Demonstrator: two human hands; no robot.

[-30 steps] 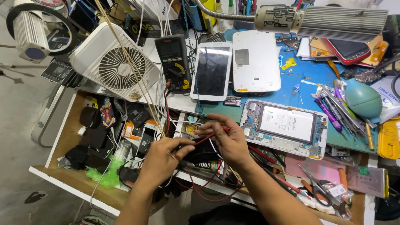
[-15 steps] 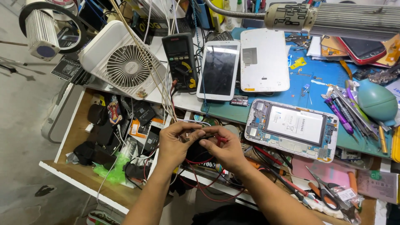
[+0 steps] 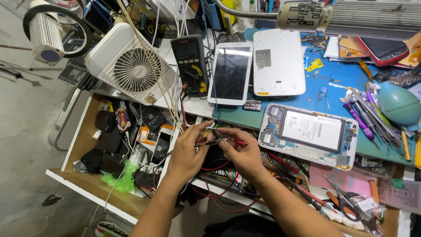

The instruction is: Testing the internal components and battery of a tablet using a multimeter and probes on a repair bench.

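My left hand (image 3: 188, 151) and my right hand (image 3: 243, 153) meet above an open drawer at the bench's front edge. Together they pinch red and black test probes (image 3: 215, 140), tips held between thumbs and fingers. Red and black leads (image 3: 215, 169) loop down below my wrists. A black multimeter with a yellow dial surround (image 3: 190, 63) lies just beyond my hands. To the right lies an opened tablet body with its battery exposed (image 3: 311, 134).
A white tablet, screen up, (image 3: 231, 72) and a white back cover (image 3: 278, 61) lie on a blue mat (image 3: 333, 87). A white fan (image 3: 127, 66) stands left. The drawer (image 3: 87, 184) holds dark parts. Screwdrivers (image 3: 362, 116), a teal blower (image 3: 399, 105) and scissors (image 3: 344, 199) lie right.
My hands rose a little and drew closer together over the probes. The camera shifted, so the bench sits lower and more to the right in view.
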